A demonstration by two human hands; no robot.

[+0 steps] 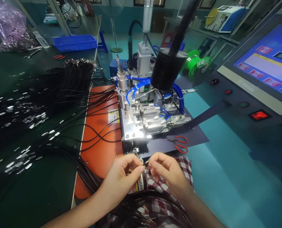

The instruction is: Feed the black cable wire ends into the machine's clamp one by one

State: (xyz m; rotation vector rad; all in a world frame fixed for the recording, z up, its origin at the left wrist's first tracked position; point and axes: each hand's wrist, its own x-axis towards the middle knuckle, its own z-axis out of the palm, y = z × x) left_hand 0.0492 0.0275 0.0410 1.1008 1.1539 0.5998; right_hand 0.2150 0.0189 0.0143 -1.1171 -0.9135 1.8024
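My left hand [125, 177] pinches a black cable [145, 164] close to its stripped end. Thin coloured wires stick out of that end, and the fingertips of my right hand [168, 172] are closed on them. The two hands almost meet, just in front of a metal machine [152, 118] with blue air tubes. Below them, a bundle of black cables [131, 212] with bared coloured wire ends lies across the checked cloth on my lap. Small scissors with red handles [181, 144] rest on the dark plate to the right of the machine.
Many black cables with shiny ends [78, 68] cover the dark table at left. Several run over the orange base [103, 126] into the machine. A control panel with screen [264, 72] stands at right. A green solder spool [194, 63] and blue tray [75, 42] are farther back.
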